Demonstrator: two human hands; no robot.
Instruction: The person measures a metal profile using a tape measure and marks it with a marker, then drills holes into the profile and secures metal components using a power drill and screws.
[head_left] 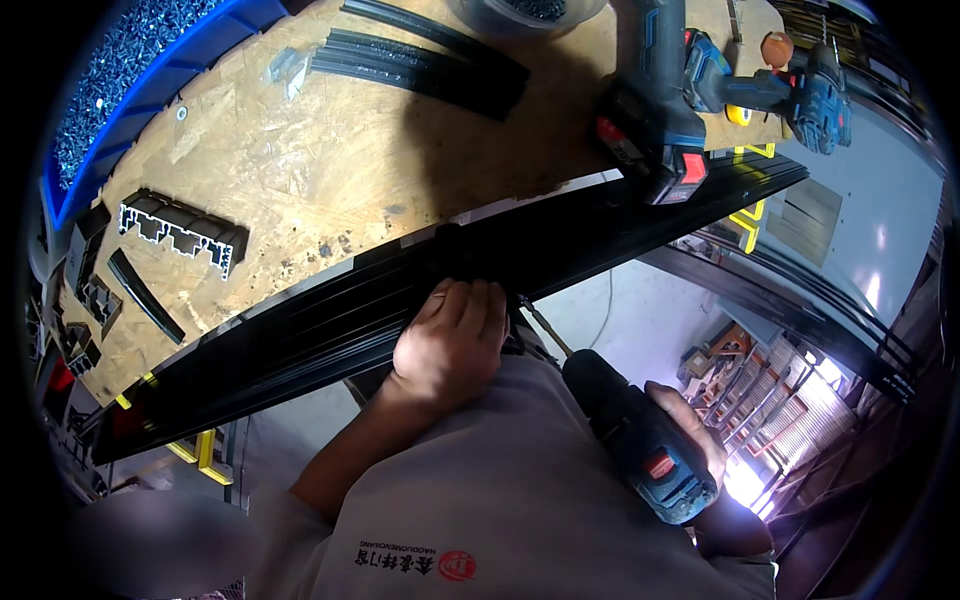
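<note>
A long black grooved profile (pixel 300 345) lies slantwise along the near edge of the workbench. My left hand (pixel 452 335) is closed on its near edge around the middle, fingers pressed together and fingertips on the dark surface. In my right hand (pixel 692 425) is a blue and black cordless drill (pixel 640 450), its body slanting up and to the left. Its long thin driver bit (pixel 545 325) reaches the near side of the profile, just right of my left hand. Shadow hides whether a screw sits at the tip.
A blue bin (pixel 130 100) of screws stands far left on the wooden workbench (pixel 300 180). Short profile offcuts (pixel 185 232) and black strips (pixel 420 70) lie there. At the right are a large cordless tool (pixel 655 120), another drill (pixel 815 100) and yellow brackets (pixel 745 225).
</note>
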